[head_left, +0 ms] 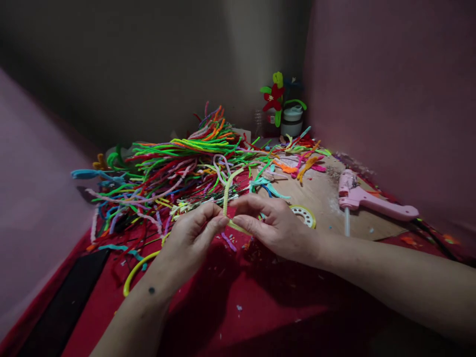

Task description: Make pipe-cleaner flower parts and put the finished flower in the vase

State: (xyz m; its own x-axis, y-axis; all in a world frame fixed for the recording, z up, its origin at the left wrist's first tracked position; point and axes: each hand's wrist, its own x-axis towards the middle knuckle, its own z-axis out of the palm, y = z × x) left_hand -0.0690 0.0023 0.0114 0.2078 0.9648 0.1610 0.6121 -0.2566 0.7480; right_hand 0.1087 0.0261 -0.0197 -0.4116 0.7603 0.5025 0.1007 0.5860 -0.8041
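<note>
My left hand (193, 235) and my right hand (273, 223) meet over the red cloth (260, 302), both pinching one pale yellow pipe cleaner (226, 191). It rises from between my fingertips and bends away toward the pile. My left fingers are curled round its lower end. My right thumb and forefinger press it from the other side.
A big heap of coloured pipe cleaners (167, 168) lies behind my hands. A pink glue gun (366, 198) rests on brown cardboard (327, 198) at the right, near a tape roll (305, 214). A pipe-cleaner flower (274, 96) stands in a jar in the far corner.
</note>
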